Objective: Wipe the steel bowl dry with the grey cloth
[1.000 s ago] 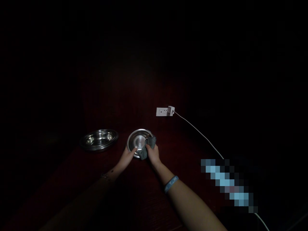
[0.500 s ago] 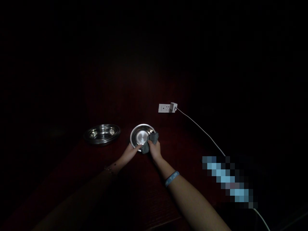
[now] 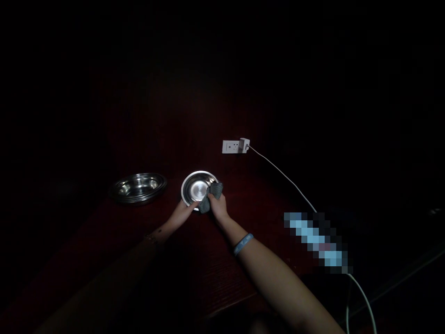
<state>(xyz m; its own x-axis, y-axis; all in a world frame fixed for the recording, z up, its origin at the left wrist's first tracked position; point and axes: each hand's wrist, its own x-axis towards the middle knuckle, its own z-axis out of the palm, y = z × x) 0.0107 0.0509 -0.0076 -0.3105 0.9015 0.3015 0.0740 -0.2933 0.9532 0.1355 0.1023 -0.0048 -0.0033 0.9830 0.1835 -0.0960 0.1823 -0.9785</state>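
A dark red wooden table [image 3: 215, 283] runs forward into the shadow, its grain faintly visible. Toward its left side sits a shallow stack of stainless steel bowls [image 3: 137, 188], their rims catching the light. Farther back lies 1 white power strip [image 3: 231, 146] with 1 white plug [image 3: 244, 145] in its right end. A white cable [image 3: 281, 176] runs from that plug toward the lower right, passing under a pixelated patch [image 3: 316, 241] that hides whatever lies there.
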